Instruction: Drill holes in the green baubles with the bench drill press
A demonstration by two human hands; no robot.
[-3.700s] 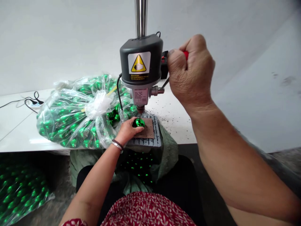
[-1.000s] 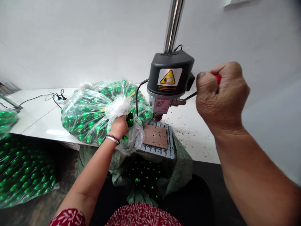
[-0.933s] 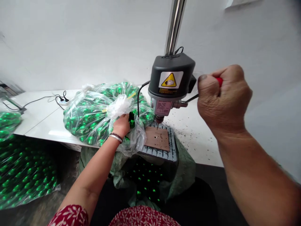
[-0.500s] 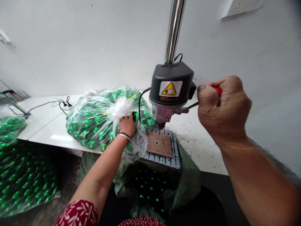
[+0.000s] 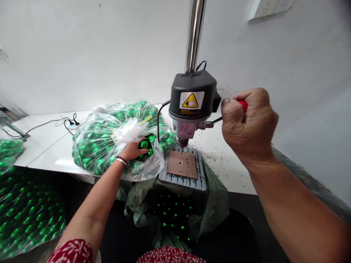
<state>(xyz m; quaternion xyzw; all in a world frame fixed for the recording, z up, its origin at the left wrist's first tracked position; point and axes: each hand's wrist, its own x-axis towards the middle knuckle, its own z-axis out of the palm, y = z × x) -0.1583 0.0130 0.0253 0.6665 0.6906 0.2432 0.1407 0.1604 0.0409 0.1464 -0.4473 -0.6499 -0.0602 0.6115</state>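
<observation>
My right hand (image 5: 249,126) is wrapped round the red-knobbed feed lever (image 5: 243,105) of a small drill press (image 5: 193,96). My left hand (image 5: 133,149) is at the torn opening of a clear plastic bag (image 5: 127,131) full of shiny green balls. Its thumb and fingers close round a green ball (image 5: 144,144) at that opening; other balls lie right beside it. Below the chuck (image 5: 183,142), a brown square board (image 5: 182,164) with a small hole lies on the grooved metal base (image 5: 201,179). No ball sits on the board.
Dark shavings are scattered on the white table (image 5: 230,164) right of the base. Green sacking (image 5: 216,204) hangs below, with many green balls inside. Another bag of green balls (image 5: 30,212) stands at left. A power strip (image 5: 72,125) with cords lies behind.
My left hand has drawn back leftward at the bag's opening, and green balls now show by its fingers. My right hand keeps its grip on the lever. The whole view has shifted slightly.
</observation>
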